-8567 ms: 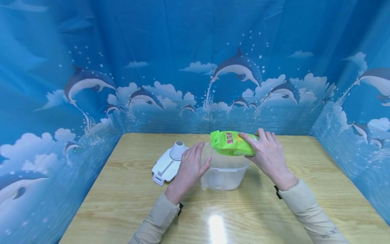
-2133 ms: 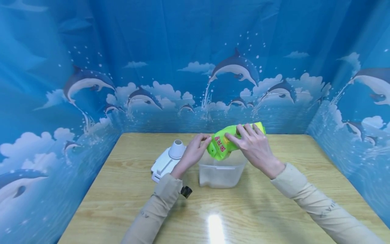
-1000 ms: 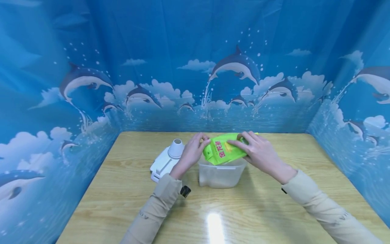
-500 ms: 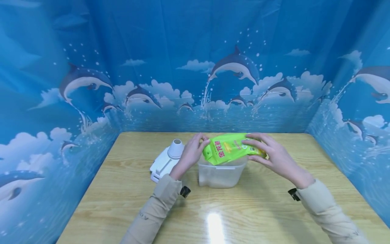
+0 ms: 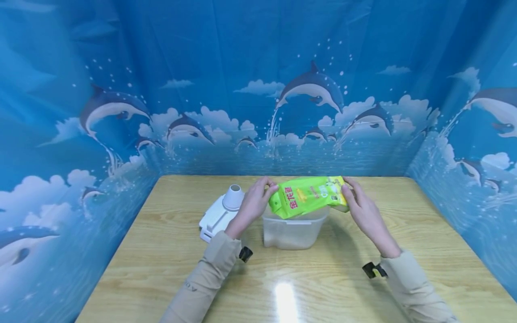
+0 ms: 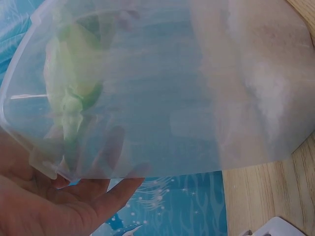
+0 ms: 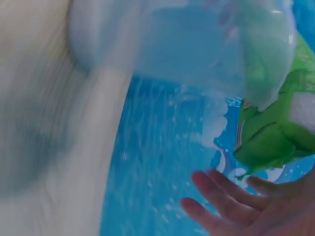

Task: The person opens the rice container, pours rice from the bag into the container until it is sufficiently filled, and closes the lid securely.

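A bright green printed food bag (image 5: pixel 308 194) lies slanted over the mouth of a translucent plastic bin (image 5: pixel 292 233). My left hand (image 5: pixel 255 202) pinches the bag's left end near its punched hole. At the bag's right end, my right hand (image 5: pixel 365 213) holds it with the thumb in front; part of the fingers is behind the bag. Through the bin's wall, the left wrist view shows the bag as a green blur and whitish contents (image 6: pixel 275 98) at the bottom. Whether these are grains or powder cannot be told. The bag's opening is hidden.
A white lid (image 5: pixel 214 220) lies on the wooden table (image 5: pixel 169 264) left of the bin, with a white cone-shaped cup (image 5: pixel 233 197) on it. A blue dolphin-print curtain (image 5: pixel 258 89) rises behind the table and along both sides.
The bag has been flattened and stretched sideways over the bin. My right hand has slid from its middle to its right end, while my left hand keeps pinching the left end.
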### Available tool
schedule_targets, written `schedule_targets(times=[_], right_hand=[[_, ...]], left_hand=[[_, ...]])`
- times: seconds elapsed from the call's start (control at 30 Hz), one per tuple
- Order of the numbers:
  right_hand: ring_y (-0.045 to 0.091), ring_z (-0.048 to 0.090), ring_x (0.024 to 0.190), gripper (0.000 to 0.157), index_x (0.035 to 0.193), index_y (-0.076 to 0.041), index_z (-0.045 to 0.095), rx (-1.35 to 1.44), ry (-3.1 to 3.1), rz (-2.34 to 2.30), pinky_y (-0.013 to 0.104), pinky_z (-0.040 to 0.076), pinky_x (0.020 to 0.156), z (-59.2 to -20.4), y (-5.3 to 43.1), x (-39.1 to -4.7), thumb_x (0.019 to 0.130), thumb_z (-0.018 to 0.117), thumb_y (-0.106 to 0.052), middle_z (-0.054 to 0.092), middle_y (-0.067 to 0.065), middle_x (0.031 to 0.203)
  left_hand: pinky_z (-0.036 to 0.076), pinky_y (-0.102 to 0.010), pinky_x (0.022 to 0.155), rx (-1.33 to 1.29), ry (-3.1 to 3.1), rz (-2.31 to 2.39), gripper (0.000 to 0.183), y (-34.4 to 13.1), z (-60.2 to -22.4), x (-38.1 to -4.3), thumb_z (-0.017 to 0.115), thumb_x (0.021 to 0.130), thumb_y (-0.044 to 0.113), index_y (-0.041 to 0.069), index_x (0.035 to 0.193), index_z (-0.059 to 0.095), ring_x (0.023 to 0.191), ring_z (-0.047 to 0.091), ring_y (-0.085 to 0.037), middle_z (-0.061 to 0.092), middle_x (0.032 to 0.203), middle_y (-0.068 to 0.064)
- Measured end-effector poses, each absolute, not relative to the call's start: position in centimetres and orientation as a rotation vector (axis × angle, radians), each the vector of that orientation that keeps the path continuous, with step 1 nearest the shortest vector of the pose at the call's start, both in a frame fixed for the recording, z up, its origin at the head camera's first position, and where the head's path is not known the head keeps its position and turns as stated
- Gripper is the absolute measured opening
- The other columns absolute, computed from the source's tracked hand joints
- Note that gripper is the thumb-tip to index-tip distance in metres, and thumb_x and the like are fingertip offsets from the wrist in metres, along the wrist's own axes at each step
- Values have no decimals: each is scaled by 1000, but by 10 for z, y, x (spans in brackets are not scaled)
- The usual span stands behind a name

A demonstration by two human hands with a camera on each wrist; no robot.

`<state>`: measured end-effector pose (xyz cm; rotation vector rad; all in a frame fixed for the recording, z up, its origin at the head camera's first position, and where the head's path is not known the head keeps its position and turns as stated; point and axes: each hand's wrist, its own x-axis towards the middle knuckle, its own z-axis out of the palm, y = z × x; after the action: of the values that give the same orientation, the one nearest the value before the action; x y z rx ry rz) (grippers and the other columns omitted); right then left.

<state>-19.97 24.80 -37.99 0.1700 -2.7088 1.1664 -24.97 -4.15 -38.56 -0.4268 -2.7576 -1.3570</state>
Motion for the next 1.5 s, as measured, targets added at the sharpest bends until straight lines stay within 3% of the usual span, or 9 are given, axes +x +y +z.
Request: schedule_targets(times=[0.17, 0.3, 0.47, 0.67, 0.87, 1.03, 1.13, 1.2, 1.5], right_hand=[[46, 42, 137, 75, 162, -4, 15, 62, -2714, 1526, 62, 36, 109, -379, 246, -200, 108, 30, -54, 38, 34, 152], [17, 62, 110, 75, 163, -8, 13, 20, -2597, 1694, 35, 48, 98, -379, 241, -200, 107, 37, -52, 48, 31, 143], [-4, 62, 83, 73, 162, -8, 18, 10, -2494, 1702, 16, 53, 76, -378, 236, -201, 106, 48, -45, 53, 30, 134], [7, 62, 78, 72, 160, -10, 27, -10, -2525, 1435, 23, 54, 63, -374, 233, -201, 104, 55, -44, 60, 27, 123], [21, 50, 64, 64, 159, -15, 33, -6, -2550, 1069, 32, 42, 56, -374, 226, -202, 105, 50, -44, 62, 24, 111], [36, 56, 79, 58, 156, -15, 40, 41, -2462, 892, 54, 43, 85, -377, 222, -204, 105, 53, -39, 61, 26, 130], [46, 59, 103, 55, 153, -15, 45, 65, -2408, 808, 70, 28, 107, -378, 220, -205, 103, 58, -33, 62, 29, 127], [48, 59, 109, 54, 152, -14, 47, 82, -2380, 727, 74, 23, 110, -378, 219, -205, 102, 60, -30, 62, 31, 124], [46, 59, 89, 53, 147, -7, 52, 120, -2297, 536, 74, 30, 105, -380, 216, -204, 99, 66, -23, 56, 31, 109]], left_hand=[[40, -28, 59, -412, -2765, -1356, 22, -41, -385, -249, 53, 105, 35, 14, 99, 56, 70, 45, -17, 60, 99, -4], [40, -29, 59, -406, -2765, -1363, 23, -41, -385, -249, 53, 105, 36, 14, 99, 56, 70, 46, -17, 60, 99, -3], [42, -29, 60, -413, -2769, -1360, 23, -41, -385, -249, 53, 105, 36, 14, 101, 57, 71, 48, -17, 58, 96, -3], [47, -29, 65, -403, -2776, -1360, 23, -41, -385, -248, 54, 105, 36, 14, 104, 58, 78, 55, -18, 61, 101, -3], [54, -34, 74, -400, -2771, -1350, 23, -40, -386, -249, 55, 105, 35, 13, 109, 59, 93, 63, -23, 65, 110, -6], [56, -38, 78, -402, -2761, -1345, 23, -40, -386, -249, 56, 104, 34, 12, 111, 59, 98, 65, -26, 65, 115, -7], [56, -38, 78, -403, -2759, -1339, 23, -40, -386, -249, 56, 104, 34, 12, 112, 59, 98, 66, -26, 65, 116, -8], [57, -38, 78, -404, -2758, -1330, 24, -39, -386, -249, 56, 104, 34, 11, 112, 59, 98, 66, -26, 66, 117, -8], [54, -31, 68, -374, -2743, -1367, 27, -39, -387, -249, 57, 104, 34, 12, 119, 58, 89, 64, -22, 66, 119, -8]])
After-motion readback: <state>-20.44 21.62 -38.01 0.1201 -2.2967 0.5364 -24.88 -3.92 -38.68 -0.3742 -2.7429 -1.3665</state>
